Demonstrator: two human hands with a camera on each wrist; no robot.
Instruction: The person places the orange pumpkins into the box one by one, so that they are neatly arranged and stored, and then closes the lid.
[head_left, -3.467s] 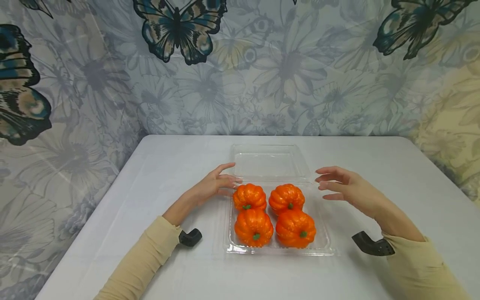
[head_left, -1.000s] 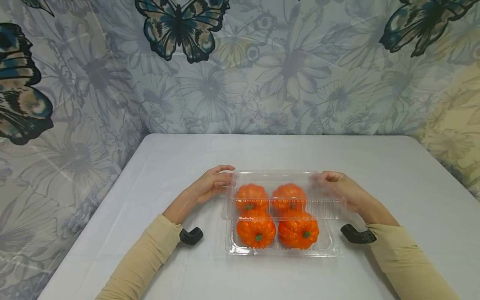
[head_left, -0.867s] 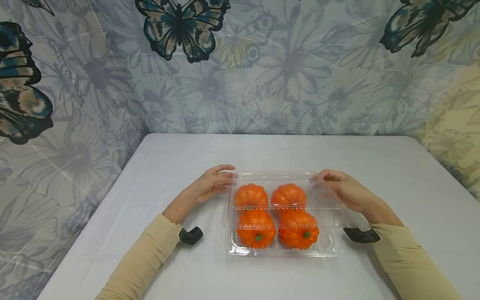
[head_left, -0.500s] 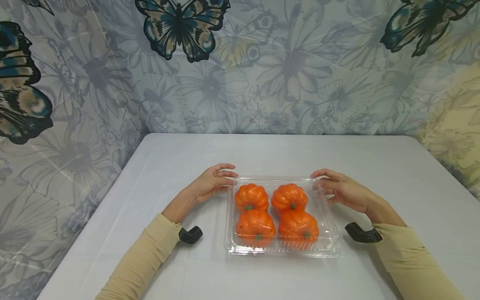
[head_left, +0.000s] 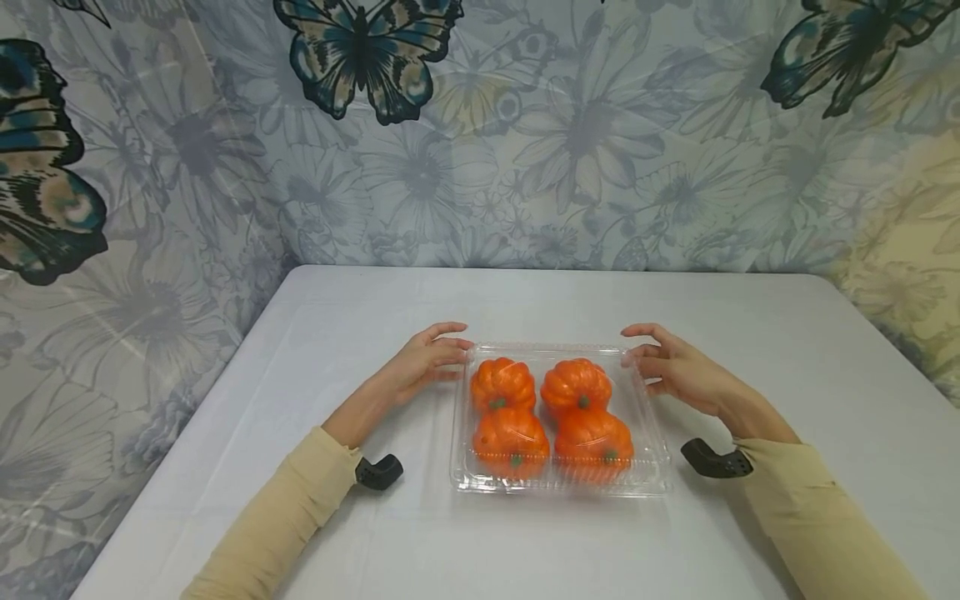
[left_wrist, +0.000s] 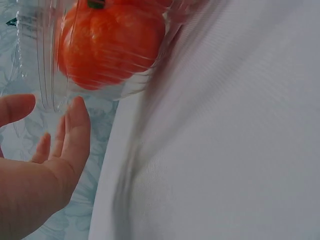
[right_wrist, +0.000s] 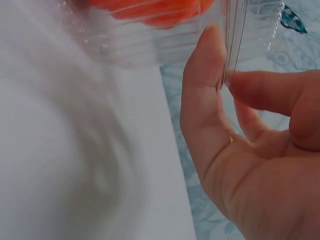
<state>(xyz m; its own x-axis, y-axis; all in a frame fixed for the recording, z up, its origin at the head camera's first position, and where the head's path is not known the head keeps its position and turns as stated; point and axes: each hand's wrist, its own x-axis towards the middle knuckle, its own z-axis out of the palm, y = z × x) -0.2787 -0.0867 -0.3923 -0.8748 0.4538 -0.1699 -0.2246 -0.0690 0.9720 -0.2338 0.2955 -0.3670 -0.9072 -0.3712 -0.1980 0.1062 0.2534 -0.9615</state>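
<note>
A clear plastic clamshell container (head_left: 652, 475) with its lid down holds several small orange pumpkins (head_left: 510, 442) with green stems. It looks slightly raised, with a faint shadow beneath. My left hand (head_left: 423, 362) is at its far left corner; in the left wrist view, the thumb (left_wrist: 17, 107) and a fingertip (left_wrist: 77, 112) lie on either side of the rim. At the far right corner my right hand (head_left: 682, 371) pinches the rim between thumb and finger, as the right wrist view shows. Some fingertips are partly hidden in the head view.
The container is over the middle of a white-covered table (head_left: 360, 308). A wall with flower and butterfly patterns (head_left: 585, 167) stands behind the table and along the left. Black wrist mounts (head_left: 378, 472) stick out by both sleeves.
The lid, earlier folded back behind the pumpkins, has swung toward me and come down over them. Since half a second ago, the container has shifted slightly up and away with both hands at its corners.
</note>
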